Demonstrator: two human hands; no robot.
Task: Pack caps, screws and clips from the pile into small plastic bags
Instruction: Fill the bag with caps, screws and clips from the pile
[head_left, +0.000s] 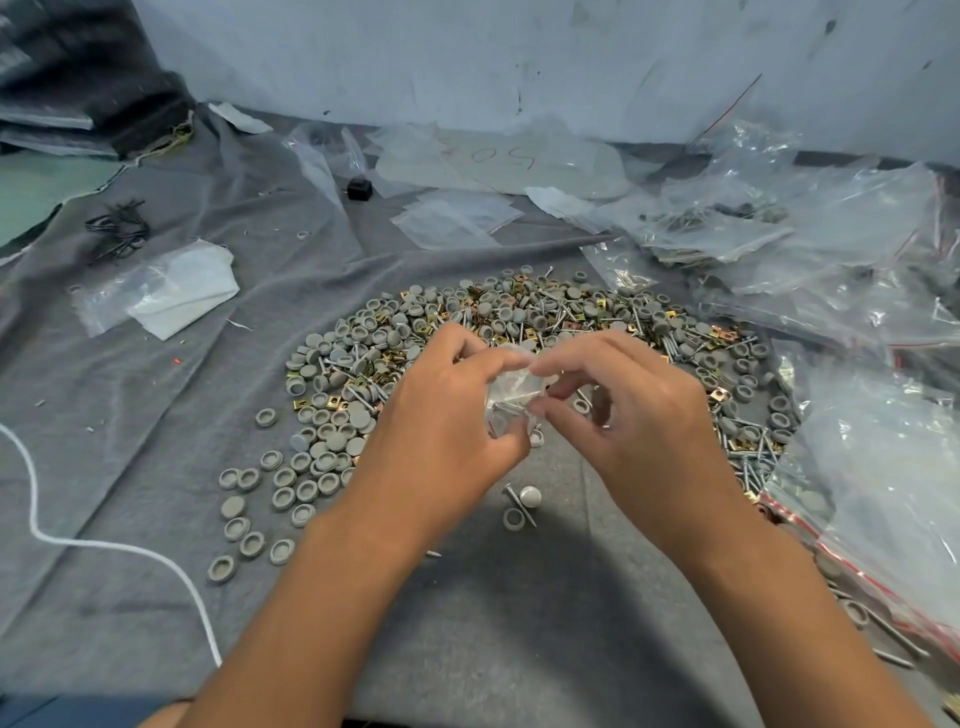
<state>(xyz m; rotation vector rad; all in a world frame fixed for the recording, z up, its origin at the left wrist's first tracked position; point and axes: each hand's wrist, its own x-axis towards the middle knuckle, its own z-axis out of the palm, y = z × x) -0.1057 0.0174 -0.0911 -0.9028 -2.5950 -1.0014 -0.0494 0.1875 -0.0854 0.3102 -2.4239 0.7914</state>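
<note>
Seen through my headset feed: my left hand (447, 415) and right hand (623, 410) both pinch one small clear plastic bag (511, 392), held just above the grey cloth (156, 441) at the near edge of the pile (519, 322). The left thumb and fingers curl round the bag's lower left side; the right fingertips grip its upper right edge. At least one screw shows through the plastic; what else the bag holds I cannot tell.

The pile spreads behind and to either side of my hands: grey round caps (322, 467) mostly on the left, screws (748, 457) thick on the right, brass-coloured clips (332, 401) scattered among them. Just below the bag, apart from the heap, lie a pale dome-headed cap (530, 496), a ring-shaped cap (513, 518) and a loose screw.

To the right, large clear zip bags (883, 493) with red seal strips overlap the pile's edge; caps and screws show inside them. A stack of empty small bags (452, 221) lies beyond the pile. Further back a pale sheet (498, 161) bears handwritten marks that look like "50S", though I cannot read them with certainty. A small black block (359, 188), a bundle of dark ties (118, 228), a folded white cloth (182, 291) and a white cord (104, 545) lie on the left.
</note>
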